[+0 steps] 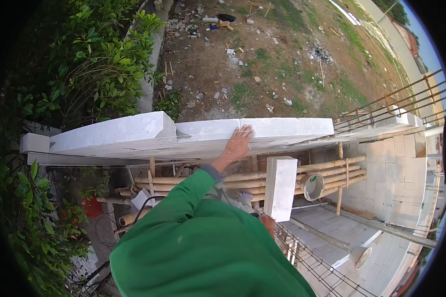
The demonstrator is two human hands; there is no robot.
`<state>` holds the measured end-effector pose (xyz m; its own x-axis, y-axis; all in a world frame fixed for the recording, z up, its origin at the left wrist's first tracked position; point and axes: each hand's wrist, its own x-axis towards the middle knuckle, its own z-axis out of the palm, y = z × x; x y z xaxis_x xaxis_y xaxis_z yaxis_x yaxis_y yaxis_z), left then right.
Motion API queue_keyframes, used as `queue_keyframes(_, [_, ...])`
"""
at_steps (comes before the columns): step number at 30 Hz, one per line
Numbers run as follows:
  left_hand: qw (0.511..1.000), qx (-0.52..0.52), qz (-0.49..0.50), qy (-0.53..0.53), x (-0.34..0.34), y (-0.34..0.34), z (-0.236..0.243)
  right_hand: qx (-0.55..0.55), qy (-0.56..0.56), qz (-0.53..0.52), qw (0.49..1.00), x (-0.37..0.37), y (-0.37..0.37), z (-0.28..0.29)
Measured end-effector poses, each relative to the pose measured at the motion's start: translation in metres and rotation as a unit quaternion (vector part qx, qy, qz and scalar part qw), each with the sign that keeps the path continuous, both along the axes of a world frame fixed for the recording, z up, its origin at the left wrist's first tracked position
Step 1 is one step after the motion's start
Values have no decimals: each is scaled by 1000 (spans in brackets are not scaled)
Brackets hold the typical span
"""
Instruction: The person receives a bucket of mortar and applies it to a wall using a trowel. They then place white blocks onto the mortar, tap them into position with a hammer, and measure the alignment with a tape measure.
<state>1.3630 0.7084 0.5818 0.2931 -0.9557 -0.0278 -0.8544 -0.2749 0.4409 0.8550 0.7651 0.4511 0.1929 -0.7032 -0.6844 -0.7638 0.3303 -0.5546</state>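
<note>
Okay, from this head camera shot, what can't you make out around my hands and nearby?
All in the head view:
- Right hand: mostly hidden by the green sleeve and upright white block; its grip can't be told.
- Left palm: hidden by the back of the left hand.
- Red object: partly covered by leaves; kind unclear.
- Steel-bar cage: cut off at the lower edge.

Bushes (pixel 96 69) are flanking a littered yard (pixel 277 49)
A curb (pixel 147 91) is dividing them; rusty rebar (pixel 429 88) is jutting at right.
</note>
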Motion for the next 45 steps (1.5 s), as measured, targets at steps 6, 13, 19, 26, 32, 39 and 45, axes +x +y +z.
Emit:
queue_keyframes(6, [999, 14, -21, -31, 19, 40, -1, 57, 32, -52, 997, 2, 63, -8])
queue_keyframes(13, [998, 60, 3, -33, 21, 42, -4, 91, 62, -41, 993, 4, 107, -18])
queue_keyframes(19, [994, 103, 22, 12, 10, 28, 8, 160, 28, -143, 976, 13, 94, -27])
queue_keyframes(26, [996, 81, 18, -33, 0, 34, 1, 73, -247, -272, 927, 136, -111, 15])
queue_keyframes(32, [993, 109, 32, -31, 2, 44, 10, -11, -317, -56, 947, 266, -257, 134])
queue_keyframes(39, [977, 29, 200, -65, -45, 124, 2, 114, -225, 27, 967, 292, -340, 151])
queue_keyframes(45, [788, 285, 491, 237, -80, 250, -108, 67, -255, 94, 960, 277, -333, 133])
